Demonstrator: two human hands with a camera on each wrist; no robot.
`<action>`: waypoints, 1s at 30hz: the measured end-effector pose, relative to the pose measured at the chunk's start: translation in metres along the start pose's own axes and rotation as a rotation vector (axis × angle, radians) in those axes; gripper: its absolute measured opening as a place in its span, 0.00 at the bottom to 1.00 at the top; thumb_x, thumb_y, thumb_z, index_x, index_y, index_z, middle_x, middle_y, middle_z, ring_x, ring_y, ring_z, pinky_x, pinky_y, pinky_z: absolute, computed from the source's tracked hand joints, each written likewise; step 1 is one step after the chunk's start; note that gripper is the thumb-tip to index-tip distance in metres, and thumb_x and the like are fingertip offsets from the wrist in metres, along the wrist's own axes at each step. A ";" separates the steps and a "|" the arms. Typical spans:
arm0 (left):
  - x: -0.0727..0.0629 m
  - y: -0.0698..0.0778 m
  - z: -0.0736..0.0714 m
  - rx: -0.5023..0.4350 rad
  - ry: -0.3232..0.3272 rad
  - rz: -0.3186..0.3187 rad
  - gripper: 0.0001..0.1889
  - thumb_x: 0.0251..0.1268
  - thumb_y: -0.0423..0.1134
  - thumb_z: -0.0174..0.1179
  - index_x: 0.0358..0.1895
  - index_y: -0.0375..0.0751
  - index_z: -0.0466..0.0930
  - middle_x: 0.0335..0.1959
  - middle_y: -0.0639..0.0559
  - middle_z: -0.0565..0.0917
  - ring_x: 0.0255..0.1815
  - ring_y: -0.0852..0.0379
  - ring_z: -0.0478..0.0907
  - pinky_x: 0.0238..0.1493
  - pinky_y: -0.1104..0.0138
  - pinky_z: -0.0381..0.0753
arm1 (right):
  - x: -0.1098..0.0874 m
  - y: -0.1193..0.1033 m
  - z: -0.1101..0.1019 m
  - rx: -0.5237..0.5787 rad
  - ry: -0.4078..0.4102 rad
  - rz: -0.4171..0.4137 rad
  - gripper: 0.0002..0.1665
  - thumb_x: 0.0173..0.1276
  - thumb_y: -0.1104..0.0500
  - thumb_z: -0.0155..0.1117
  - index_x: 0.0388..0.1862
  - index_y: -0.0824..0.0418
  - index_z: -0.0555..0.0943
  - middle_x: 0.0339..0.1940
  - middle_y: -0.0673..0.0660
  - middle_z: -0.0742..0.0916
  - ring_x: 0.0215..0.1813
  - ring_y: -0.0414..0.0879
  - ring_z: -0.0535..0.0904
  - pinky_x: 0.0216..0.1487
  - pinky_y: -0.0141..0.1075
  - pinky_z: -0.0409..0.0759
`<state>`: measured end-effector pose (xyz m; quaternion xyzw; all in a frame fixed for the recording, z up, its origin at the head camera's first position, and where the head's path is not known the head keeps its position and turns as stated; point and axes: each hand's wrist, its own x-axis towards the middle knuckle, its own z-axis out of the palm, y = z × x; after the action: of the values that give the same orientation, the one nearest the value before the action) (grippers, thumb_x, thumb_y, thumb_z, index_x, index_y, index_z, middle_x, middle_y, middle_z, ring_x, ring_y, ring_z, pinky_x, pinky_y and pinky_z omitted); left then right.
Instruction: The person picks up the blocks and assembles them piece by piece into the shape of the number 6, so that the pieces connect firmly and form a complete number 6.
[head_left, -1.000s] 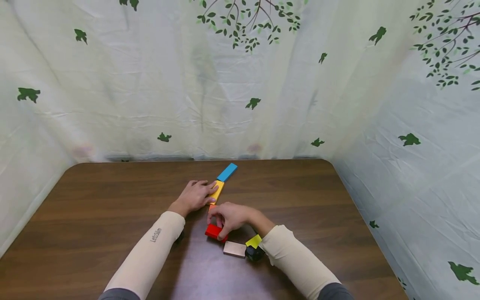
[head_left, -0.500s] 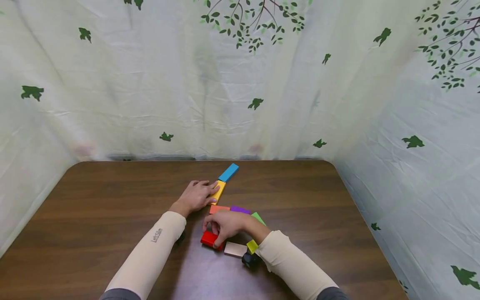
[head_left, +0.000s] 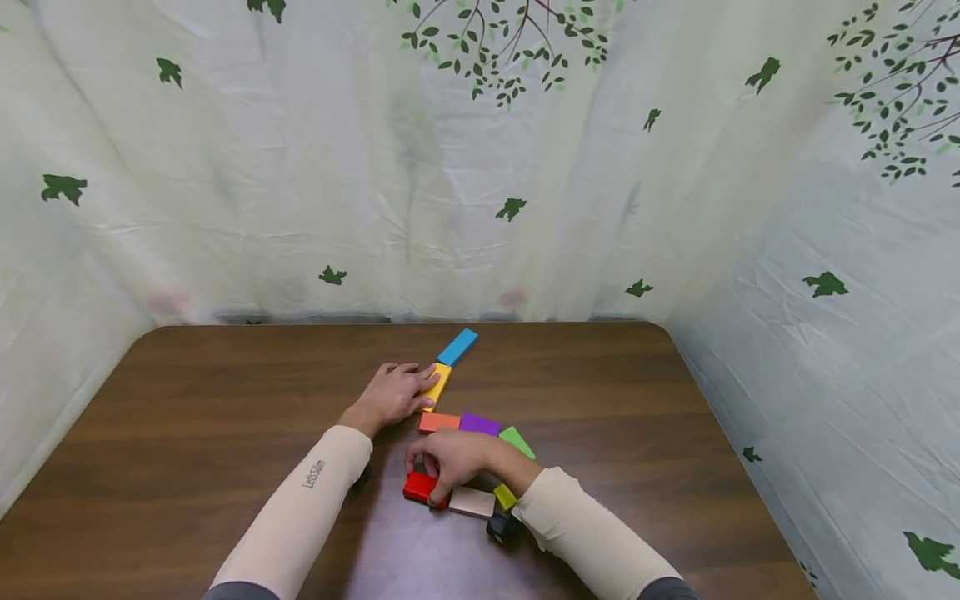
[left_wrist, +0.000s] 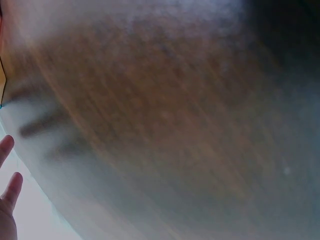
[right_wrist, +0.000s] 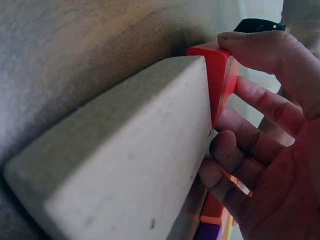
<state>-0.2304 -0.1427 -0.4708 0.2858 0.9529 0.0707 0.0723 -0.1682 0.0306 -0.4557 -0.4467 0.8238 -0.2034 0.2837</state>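
My right hand (head_left: 463,457) pinches a red block (head_left: 420,486) between thumb and fingers, near the table's middle. In the right wrist view the thumb lies on the red block's upper edge, and its face is right at the end of a beige block (right_wrist: 135,150). My left hand (head_left: 388,397) rests with fingers spread on a yellow-orange block (head_left: 442,383). Beyond that block lies a blue one (head_left: 457,346), end to end with it. Two loosely extended fingers (left_wrist: 11,190) of the left hand show at the left wrist view's edge.
Orange (head_left: 439,422), purple (head_left: 480,424) and green (head_left: 517,442) blocks curve along behind the right hand. A lime-yellow block (head_left: 505,497) lies partly hidden by the right sleeve, beside a black wrist device (head_left: 501,527). A leaf-patterned curtain (head_left: 360,167) hangs past the wooden table (head_left: 247,392).
The red block has moved toward the person with my right hand, away from the orange block and up to the beige one. My left hand stays on the yellow-orange block.
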 end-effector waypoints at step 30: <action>0.001 0.000 0.002 0.007 0.017 0.004 0.29 0.70 0.49 0.56 0.70 0.45 0.66 0.72 0.47 0.65 0.70 0.38 0.62 0.65 0.41 0.56 | -0.003 0.010 0.001 0.017 0.006 -0.034 0.26 0.51 0.52 0.80 0.48 0.53 0.80 0.27 0.45 0.81 0.26 0.32 0.71 0.29 0.24 0.72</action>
<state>-0.2312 -0.1417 -0.4729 0.2875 0.9531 0.0702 0.0629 -0.1722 0.0383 -0.4619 -0.4576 0.8151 -0.2169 0.2814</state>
